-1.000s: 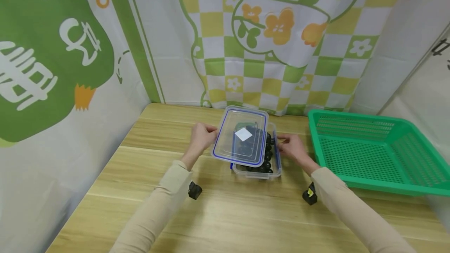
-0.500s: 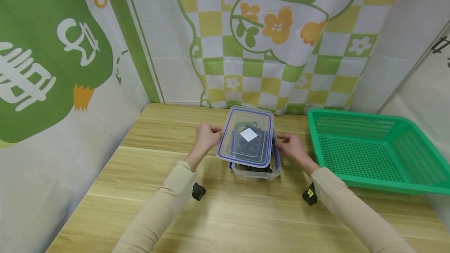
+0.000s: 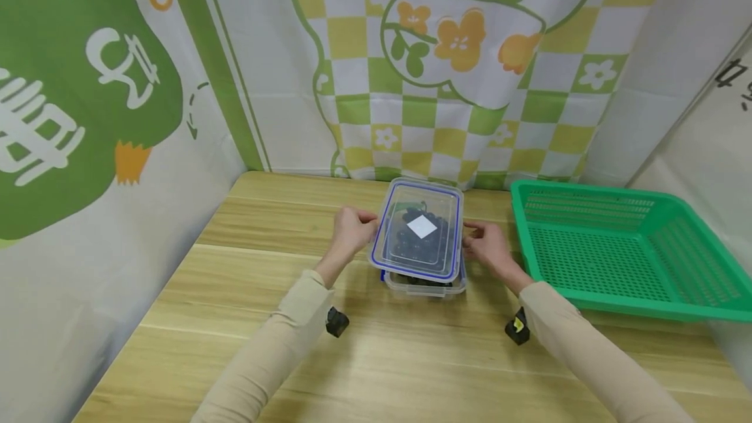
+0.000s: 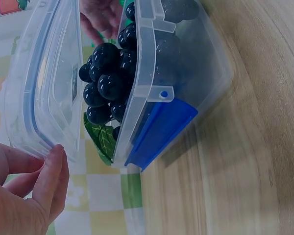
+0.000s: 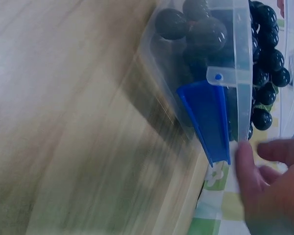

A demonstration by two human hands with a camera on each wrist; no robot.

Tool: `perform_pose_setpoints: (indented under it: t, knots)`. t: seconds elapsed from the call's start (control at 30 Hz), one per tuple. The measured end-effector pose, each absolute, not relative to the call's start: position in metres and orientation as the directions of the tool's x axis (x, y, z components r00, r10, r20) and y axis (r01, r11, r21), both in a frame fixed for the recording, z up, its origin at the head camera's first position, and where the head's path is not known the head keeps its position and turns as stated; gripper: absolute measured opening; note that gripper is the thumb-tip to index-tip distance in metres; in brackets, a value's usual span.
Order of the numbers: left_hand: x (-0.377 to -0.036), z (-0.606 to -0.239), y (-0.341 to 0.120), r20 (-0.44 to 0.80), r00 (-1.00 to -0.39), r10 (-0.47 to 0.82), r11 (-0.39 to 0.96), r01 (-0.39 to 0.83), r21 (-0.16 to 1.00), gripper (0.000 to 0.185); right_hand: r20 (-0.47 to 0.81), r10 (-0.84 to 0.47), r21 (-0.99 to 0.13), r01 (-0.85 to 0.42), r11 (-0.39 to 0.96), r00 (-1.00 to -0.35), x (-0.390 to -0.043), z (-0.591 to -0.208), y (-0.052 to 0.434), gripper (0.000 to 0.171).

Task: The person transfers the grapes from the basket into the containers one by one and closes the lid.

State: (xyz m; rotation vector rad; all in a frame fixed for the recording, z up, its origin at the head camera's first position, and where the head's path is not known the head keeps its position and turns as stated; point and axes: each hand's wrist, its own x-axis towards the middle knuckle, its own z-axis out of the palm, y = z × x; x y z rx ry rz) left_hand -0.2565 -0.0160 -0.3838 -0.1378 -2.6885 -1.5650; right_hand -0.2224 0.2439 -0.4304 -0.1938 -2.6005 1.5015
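Observation:
A clear plastic container with blue side latches stands on the wooden table, filled with dark grapes. My left hand pinches the left edge of the clear, blue-rimmed lid, which bears a white label. The lid hovers tilted just above the container, nearly lined up with it. My right hand grips the container's right rim, its thumb by the hanging blue latch. In the left wrist view the lid stands apart from the container's rim, above another open latch.
A green mesh basket stands at the right of the table. A patterned green, yellow and white curtain hangs close behind and along the left side.
My left hand has carried the lid to the right, from left of the container to almost squarely above it. The right hand has stayed at the container's right side.

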Motion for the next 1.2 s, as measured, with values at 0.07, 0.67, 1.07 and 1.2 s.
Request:
perform_pose_setpoints:
  t: [0.07,0.67,1.07,1.2]
  knots:
    - [-0.256,-0.384,-0.015,0.069,-0.996,0.063,0.494,0.091,0.865,0.015,0.159,0.215,-0.844,-0.019,0.537,-0.964,-0.221,-0.430,0.243,0.037]
    - [-0.259,-0.389,-0.011,0.052,-0.992,0.118,0.176,0.073,0.982,0.023,0.680,0.210,-0.693,-0.521,0.498,-0.703,-0.210,-0.418,0.236,0.021]
    - [-0.262,-0.392,-0.013,0.388,-0.900,0.198,0.200,0.425,0.883,0.020,0.714,0.227,-0.672,-0.557,0.488,-0.663,-0.196,-0.391,0.230,0.016]
    - [-0.260,-0.389,-0.011,0.401,-0.898,0.181,0.072,0.419,0.905,0.021,0.741,0.233,-0.642,-0.562,0.522,-0.630,-0.195,-0.388,0.227,0.013]
